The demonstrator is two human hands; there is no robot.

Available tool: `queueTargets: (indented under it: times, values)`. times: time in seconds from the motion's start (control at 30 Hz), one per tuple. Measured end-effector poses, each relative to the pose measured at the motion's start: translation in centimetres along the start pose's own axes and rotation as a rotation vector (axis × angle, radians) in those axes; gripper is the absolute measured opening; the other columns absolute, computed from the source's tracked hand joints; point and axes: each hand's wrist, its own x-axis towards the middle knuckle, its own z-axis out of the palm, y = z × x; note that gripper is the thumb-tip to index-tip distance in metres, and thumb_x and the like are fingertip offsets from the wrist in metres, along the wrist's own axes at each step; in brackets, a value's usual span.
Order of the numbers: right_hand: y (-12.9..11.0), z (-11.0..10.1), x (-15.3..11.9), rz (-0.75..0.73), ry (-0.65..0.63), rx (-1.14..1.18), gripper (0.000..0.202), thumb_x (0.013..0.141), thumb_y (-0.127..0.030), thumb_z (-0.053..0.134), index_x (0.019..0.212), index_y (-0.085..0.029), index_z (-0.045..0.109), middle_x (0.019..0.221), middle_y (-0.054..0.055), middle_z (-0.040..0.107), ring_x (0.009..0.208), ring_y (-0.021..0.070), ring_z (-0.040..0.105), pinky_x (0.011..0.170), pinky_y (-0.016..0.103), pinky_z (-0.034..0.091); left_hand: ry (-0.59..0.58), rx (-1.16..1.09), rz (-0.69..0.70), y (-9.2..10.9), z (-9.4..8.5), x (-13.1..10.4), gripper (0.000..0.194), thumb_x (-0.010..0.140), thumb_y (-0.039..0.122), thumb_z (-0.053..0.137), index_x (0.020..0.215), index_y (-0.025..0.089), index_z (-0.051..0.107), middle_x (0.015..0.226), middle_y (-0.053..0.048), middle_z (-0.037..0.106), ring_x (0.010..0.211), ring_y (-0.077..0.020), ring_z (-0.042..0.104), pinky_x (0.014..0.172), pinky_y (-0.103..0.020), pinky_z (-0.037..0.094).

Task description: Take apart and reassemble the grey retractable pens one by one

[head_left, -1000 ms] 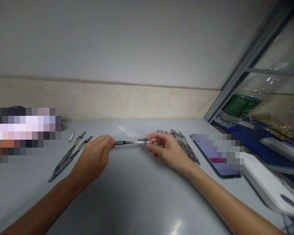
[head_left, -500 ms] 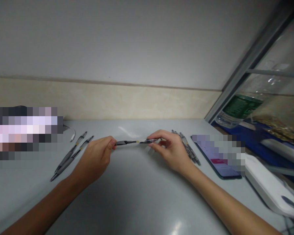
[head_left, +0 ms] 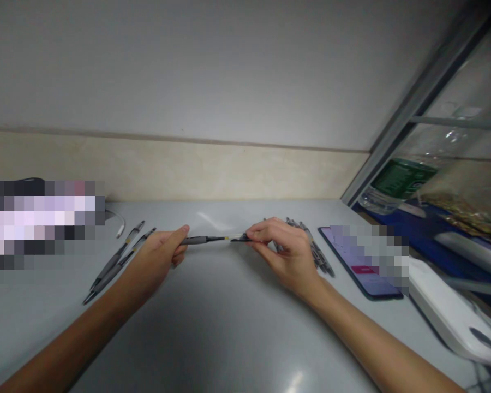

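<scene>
A grey and black pen [head_left: 207, 239] is held level above the table between my two hands. My left hand [head_left: 163, 254] pinches its grey grip end, the thumb on top. Around the other end, near the clip, the fingers of my right hand [head_left: 286, 245] are closed and partly hide it. Two similar pens [head_left: 112, 265] lie slanted on the table beside my left wrist. Several more pens [head_left: 319, 254] lie together just right of my right hand, partly behind it.
On the grey table [head_left: 213, 338], a phone [head_left: 360, 267] and a white device [head_left: 450, 311] lie at the right. A bottle with a green label [head_left: 405, 177] is beyond the metal frame. A white cable end [head_left: 120, 228] lies at the left, near a blurred-out area.
The fingers of my right hand have shifted and closed nearer the pen's clip end. My left thumb has straightened, and the pen has moved slightly left.
</scene>
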Motion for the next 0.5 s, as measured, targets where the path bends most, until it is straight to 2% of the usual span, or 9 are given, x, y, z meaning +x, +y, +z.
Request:
queueTargets:
  times: [0.17,0.4,0.5]
  values:
    - [-0.06,-0.02,-0.02,-0.077,-0.015,-0.042,0.012,0.082,-0.008,0.059,0.081,-0.018,0.064,0.084,0.006,0.068,0.080,0.0159,0.062,0.073,0.031,0.049,0.006,-0.202,-0.031,0.04,0.39,-0.07,0.049,0.081,0.050,0.046,0.046,0.023,0.024,0.043,0.007,0.023,0.041,-0.0088,0.025,0.047,-0.027,0.025]
    - [-0.35,-0.19,-0.04,-0.204,0.002,-0.153,0.015,0.080,-0.003,0.059,0.075,-0.017,0.064,0.088,0.008,0.068,0.077,0.0161,0.058,0.068,0.031,0.047,-0.183,-0.540,-0.191,-0.47,0.09,0.07,0.054,0.080,0.044,0.054,0.044,0.023,0.020,0.041,0.009,0.016,0.039,-0.0069,0.015,0.043,-0.026,0.023]
    - [-0.20,-0.46,-0.04,-0.227,0.000,-0.185,0.016,0.079,-0.004,0.059,0.071,-0.017,0.062,0.090,0.008,0.067,0.077,0.0162,0.058,0.067,0.030,0.047,-0.219,-0.614,-0.273,-0.53,-0.31,0.11,0.055,0.081,0.044,0.052,0.042,0.023,0.019,0.039,0.009,0.016,0.039,-0.0067,0.014,0.041,-0.026,0.023]
